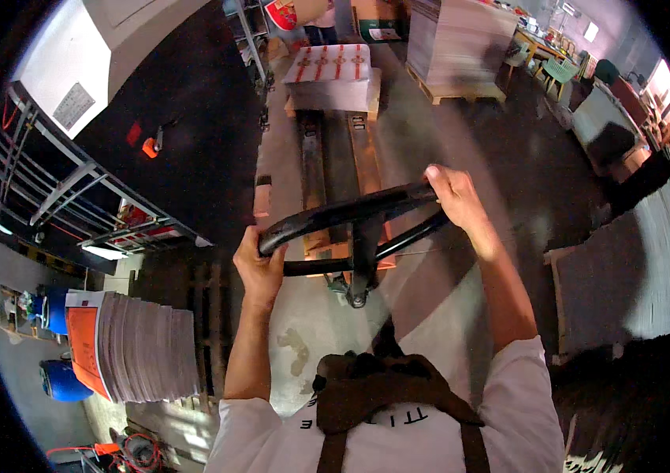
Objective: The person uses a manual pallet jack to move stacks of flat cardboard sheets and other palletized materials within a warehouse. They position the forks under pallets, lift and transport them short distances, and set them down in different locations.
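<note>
Both my hands grip the black loop handle of a pallet jack (343,211). My left hand (260,264) is wrapped round the handle's left end. My right hand (455,197) closes on its right end, a little farther forward. Beyond the handle, the jack's two worn orange forks (365,158) stretch away from me. Their far ends reach a low wooden pallet (375,94) bearing a stack of printed sheets (329,67) with red patterns on top. Whether the tips are under the pallet I cannot make out.
A tall stack of paper (461,39) stands on a pallet at the far right. More paper piles (627,268) line the right side. At left are a metal frame (59,189), a paper stack (146,347) and blue drums (63,381). Someone stands at the back (321,31).
</note>
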A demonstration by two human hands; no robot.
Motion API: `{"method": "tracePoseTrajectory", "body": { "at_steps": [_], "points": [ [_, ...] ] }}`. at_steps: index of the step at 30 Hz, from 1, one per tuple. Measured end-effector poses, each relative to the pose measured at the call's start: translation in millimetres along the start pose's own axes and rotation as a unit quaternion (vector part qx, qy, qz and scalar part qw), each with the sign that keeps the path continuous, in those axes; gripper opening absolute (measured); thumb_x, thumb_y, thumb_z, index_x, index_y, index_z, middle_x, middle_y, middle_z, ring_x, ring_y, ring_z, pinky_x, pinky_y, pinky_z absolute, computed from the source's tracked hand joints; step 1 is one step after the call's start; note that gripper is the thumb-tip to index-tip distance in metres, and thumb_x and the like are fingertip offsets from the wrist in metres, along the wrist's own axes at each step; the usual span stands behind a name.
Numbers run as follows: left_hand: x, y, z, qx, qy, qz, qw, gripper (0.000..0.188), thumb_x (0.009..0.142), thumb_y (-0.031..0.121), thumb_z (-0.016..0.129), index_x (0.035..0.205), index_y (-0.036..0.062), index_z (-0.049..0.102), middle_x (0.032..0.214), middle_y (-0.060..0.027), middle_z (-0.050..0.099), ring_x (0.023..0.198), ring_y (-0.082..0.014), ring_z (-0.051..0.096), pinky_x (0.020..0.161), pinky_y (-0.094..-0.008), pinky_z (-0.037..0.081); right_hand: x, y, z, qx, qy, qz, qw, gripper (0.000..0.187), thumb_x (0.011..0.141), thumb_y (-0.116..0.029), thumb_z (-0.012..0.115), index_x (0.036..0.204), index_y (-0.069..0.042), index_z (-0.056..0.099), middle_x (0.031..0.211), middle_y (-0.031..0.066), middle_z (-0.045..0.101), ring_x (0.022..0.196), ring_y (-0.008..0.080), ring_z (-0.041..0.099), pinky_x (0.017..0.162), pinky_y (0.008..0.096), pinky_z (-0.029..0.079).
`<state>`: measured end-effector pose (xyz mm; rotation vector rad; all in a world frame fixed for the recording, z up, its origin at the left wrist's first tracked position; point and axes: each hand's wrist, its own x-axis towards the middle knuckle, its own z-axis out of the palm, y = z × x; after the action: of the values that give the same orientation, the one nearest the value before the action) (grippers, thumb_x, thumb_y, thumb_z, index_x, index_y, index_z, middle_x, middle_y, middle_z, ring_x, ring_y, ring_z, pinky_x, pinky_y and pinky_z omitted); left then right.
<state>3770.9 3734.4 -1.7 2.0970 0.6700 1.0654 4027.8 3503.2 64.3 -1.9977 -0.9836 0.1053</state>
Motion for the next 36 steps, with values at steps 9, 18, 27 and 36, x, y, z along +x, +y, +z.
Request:
{"method": "tracePoseTrajectory", "body": {
  "at_steps": [9,18,27,36],
  "points": [
    [76,-40,33,0.037,0.083,-0.023,0.996,0.026,0.070,-0.001,0.074,0.087,0.0027,0.056,0.068,-0.0107,0.054,0.062,-0.0165,0.052,0.061,-0.0283,0.046,128,28,36,0.041,-0.021,-0.128,0.991,0.041,0.099,-0.029,0.047,0.073,0.003,0.048,0.060,0.0084,0.038,0.058,0.0146,0.037,0.053,0.0339,0.036],
    [179,-93,58,0.059,0.097,0.005,0.994,0.024,0.071,0.002,0.074,0.087,0.0025,0.056,0.065,-0.0103,0.051,0.060,-0.0134,0.049,0.058,-0.0265,0.044,228,40,75,0.010,-0.018,-0.099,0.995,0.040,0.096,-0.038,0.050,0.085,-0.002,0.063,0.071,0.0210,0.058,0.067,0.0360,0.060,0.062,0.0415,0.045],
    [293,-149,85,0.028,0.040,0.023,0.999,0.023,0.071,0.001,0.072,0.087,0.0017,0.056,0.066,-0.0129,0.055,0.061,-0.0182,0.058,0.058,-0.0289,0.046,320,51,105,0.006,0.016,-0.102,0.995,0.041,0.097,-0.033,0.049,0.084,0.004,0.061,0.064,0.0189,0.051,0.058,0.0273,0.052,0.062,0.0390,0.045],
    [419,-214,130,-0.001,0.009,0.054,0.998,0.024,0.072,0.002,0.073,0.089,0.0013,0.056,0.066,-0.0122,0.054,0.057,-0.0211,0.051,0.057,-0.0297,0.044,412,70,133,-0.051,0.078,-0.126,0.988,0.047,0.098,-0.037,0.046,0.077,0.002,0.059,0.066,0.0238,0.053,0.059,0.0366,0.056,0.059,0.0431,0.045]
  ]
}}
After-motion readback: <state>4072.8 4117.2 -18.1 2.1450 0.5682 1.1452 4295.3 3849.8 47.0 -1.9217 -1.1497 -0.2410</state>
